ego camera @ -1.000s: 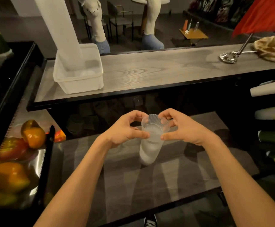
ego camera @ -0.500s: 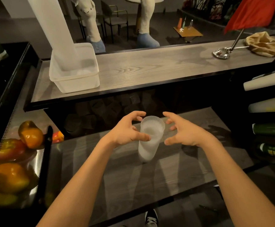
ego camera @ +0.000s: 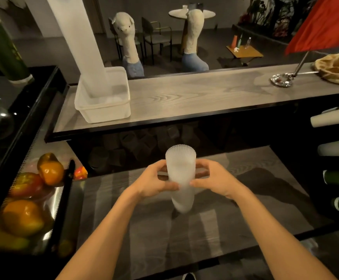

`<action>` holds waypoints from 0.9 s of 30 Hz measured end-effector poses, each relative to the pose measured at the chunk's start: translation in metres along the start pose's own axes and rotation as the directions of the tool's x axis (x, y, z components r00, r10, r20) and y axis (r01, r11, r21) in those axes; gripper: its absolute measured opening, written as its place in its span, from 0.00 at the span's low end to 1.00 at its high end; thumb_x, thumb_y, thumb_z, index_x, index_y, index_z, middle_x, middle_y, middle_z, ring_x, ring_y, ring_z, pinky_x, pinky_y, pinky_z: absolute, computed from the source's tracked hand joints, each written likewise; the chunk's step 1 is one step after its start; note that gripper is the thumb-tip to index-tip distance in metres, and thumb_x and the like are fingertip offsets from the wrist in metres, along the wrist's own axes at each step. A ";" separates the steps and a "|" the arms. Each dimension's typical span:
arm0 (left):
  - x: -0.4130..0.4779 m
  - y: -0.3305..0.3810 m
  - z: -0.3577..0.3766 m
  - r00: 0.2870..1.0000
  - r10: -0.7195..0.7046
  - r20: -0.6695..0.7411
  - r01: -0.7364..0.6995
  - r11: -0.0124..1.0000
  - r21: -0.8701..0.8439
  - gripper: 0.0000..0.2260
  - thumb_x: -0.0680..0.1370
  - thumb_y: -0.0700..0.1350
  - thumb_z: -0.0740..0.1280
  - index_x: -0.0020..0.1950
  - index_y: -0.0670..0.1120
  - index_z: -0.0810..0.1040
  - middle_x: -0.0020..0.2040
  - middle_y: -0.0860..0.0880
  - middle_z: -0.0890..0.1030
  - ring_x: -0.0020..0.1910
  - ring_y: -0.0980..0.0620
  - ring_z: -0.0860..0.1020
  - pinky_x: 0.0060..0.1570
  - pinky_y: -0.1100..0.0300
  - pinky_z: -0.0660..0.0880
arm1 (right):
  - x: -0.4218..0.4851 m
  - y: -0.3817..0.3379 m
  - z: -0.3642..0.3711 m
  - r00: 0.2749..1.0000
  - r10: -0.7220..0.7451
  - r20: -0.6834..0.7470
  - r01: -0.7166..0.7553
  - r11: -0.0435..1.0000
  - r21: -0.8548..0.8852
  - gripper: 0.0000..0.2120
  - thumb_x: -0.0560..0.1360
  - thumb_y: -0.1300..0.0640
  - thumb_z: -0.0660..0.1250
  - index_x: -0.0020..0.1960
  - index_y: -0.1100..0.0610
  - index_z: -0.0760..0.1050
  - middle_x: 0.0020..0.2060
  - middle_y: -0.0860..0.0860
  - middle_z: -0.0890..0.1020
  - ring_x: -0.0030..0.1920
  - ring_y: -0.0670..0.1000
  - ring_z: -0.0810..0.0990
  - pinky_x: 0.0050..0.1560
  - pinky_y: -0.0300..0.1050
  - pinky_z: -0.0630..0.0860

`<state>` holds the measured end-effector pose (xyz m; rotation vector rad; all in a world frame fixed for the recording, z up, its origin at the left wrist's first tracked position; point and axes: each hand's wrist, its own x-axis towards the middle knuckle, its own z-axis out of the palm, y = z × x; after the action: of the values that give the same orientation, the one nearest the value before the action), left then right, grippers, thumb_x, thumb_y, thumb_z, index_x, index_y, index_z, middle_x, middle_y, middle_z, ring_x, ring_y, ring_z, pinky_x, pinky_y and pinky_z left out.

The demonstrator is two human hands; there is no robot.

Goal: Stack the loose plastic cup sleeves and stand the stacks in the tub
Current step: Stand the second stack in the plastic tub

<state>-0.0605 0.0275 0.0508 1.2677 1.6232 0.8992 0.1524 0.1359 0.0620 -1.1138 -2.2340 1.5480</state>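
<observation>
While the left hand (ego camera: pixel 154 183) and right hand (ego camera: pixel 215 180) grip the cup stack (ego camera: pixel 180 162), its base is blurred.

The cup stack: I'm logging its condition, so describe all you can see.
The cup stack is a frosted, translucent white plastic column with a ribbed rim on top, narrowing toward its base. It stands nearly upright over the lower counter; whether the base touches is unclear. The left hand and right hand grip its middle from either side.

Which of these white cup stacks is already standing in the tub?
The tall stack at back left, upright in the clear tub. The short stack is gripped by the left hand and right hand.
</observation>
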 end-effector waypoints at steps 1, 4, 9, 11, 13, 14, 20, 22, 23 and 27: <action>-0.002 0.010 -0.010 0.999 0.005 -0.034 -0.007 0.999 -0.040 0.32 0.66 0.51 0.82 0.68 0.56 0.76 0.60 0.55 0.82 0.60 0.57 0.80 0.61 0.50 0.79 | 0.002 -0.013 -0.006 0.999 -0.033 -0.001 0.033 0.999 0.035 0.28 0.71 0.56 0.78 0.68 0.48 0.74 0.60 0.43 0.81 0.57 0.45 0.82 0.57 0.46 0.82; -0.007 0.053 -0.044 0.988 0.078 -0.133 -0.096 0.987 -0.129 0.26 0.69 0.46 0.81 0.65 0.55 0.79 0.58 0.52 0.83 0.57 0.56 0.83 0.57 0.53 0.80 | 0.012 -0.061 -0.022 0.985 -0.160 -0.057 0.164 0.984 0.075 0.23 0.71 0.53 0.79 0.64 0.48 0.76 0.57 0.43 0.83 0.55 0.43 0.83 0.59 0.48 0.81; -0.022 0.133 -0.108 0.939 0.167 -0.300 -0.226 0.959 -0.173 0.28 0.65 0.51 0.82 0.63 0.55 0.80 0.60 0.48 0.81 0.57 0.51 0.83 0.55 0.46 0.82 | 0.032 -0.155 -0.046 0.922 -0.386 -0.042 0.388 0.911 0.139 0.27 0.72 0.53 0.77 0.69 0.46 0.73 0.63 0.43 0.80 0.62 0.47 0.80 0.62 0.54 0.79; -0.027 0.159 -0.131 0.896 0.234 -0.377 -0.305 0.942 -0.139 0.28 0.65 0.52 0.82 0.63 0.54 0.80 0.61 0.47 0.81 0.59 0.49 0.83 0.55 0.46 0.81 | 0.040 -0.191 -0.052 0.885 -0.465 -0.023 0.464 0.875 0.136 0.31 0.72 0.57 0.78 0.71 0.45 0.70 0.66 0.44 0.77 0.63 0.48 0.79 0.62 0.54 0.80; -0.031 0.182 -0.152 0.853 0.278 -0.441 -0.348 0.934 -0.084 0.27 0.68 0.53 0.80 0.65 0.53 0.79 0.61 0.48 0.81 0.60 0.51 0.82 0.55 0.48 0.81 | 0.049 -0.225 -0.056 0.843 -0.537 -0.033 0.537 0.835 0.122 0.33 0.72 0.58 0.78 0.72 0.44 0.69 0.66 0.44 0.77 0.64 0.48 0.78 0.62 0.55 0.79; -0.032 0.192 -0.163 0.831 0.290 -0.475 -0.359 0.931 -0.060 0.26 0.69 0.53 0.79 0.66 0.53 0.78 0.61 0.49 0.82 0.60 0.52 0.82 0.55 0.49 0.81 | 0.055 -0.241 -0.057 0.826 -0.562 -0.046 0.563 0.817 0.124 0.33 0.72 0.59 0.78 0.72 0.44 0.69 0.65 0.44 0.77 0.64 0.49 0.79 0.62 0.56 0.79; -0.025 0.225 -0.209 0.695 0.301 -0.653 -0.390 0.921 0.009 0.27 0.68 0.56 0.78 0.64 0.54 0.76 0.61 0.52 0.83 0.59 0.53 0.82 0.56 0.49 0.81 | 0.097 -0.305 -0.054 0.760 -0.639 -0.119 0.650 0.747 0.136 0.35 0.72 0.60 0.77 0.75 0.49 0.67 0.64 0.46 0.78 0.60 0.52 0.81 0.57 0.59 0.82; -0.018 0.225 -0.217 0.674 0.293 -0.678 -0.392 0.920 0.009 0.26 0.67 0.55 0.78 0.63 0.55 0.76 0.61 0.52 0.82 0.60 0.53 0.82 0.56 0.50 0.81 | 0.115 -0.312 -0.050 0.752 -0.647 -0.123 0.659 0.744 0.114 0.35 0.72 0.60 0.77 0.75 0.47 0.67 0.64 0.45 0.77 0.60 0.51 0.81 0.58 0.59 0.82; -0.013 0.222 -0.221 0.667 0.286 -0.688 -0.392 0.920 0.003 0.24 0.68 0.55 0.78 0.62 0.56 0.77 0.62 0.52 0.82 0.60 0.53 0.82 0.56 0.50 0.81 | 0.123 -0.315 -0.048 0.751 -0.650 -0.120 0.660 0.744 0.102 0.35 0.72 0.59 0.77 0.75 0.47 0.67 0.64 0.44 0.77 0.60 0.50 0.81 0.59 0.58 0.81; 0.013 0.203 -0.232 0.671 0.227 -0.706 -0.356 0.934 -0.039 0.16 0.75 0.51 0.76 0.59 0.64 0.77 0.60 0.51 0.81 0.59 0.52 0.80 0.53 0.50 0.81 | 0.158 -0.314 -0.042 0.771 -0.629 -0.100 0.636 0.766 0.092 0.35 0.73 0.62 0.76 0.75 0.48 0.67 0.61 0.42 0.76 0.56 0.44 0.79 0.57 0.47 0.81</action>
<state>-0.2068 0.0781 0.3180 1.1435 1.8548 1.8617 -0.0804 0.2210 0.3150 -0.2891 -2.1113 1.2926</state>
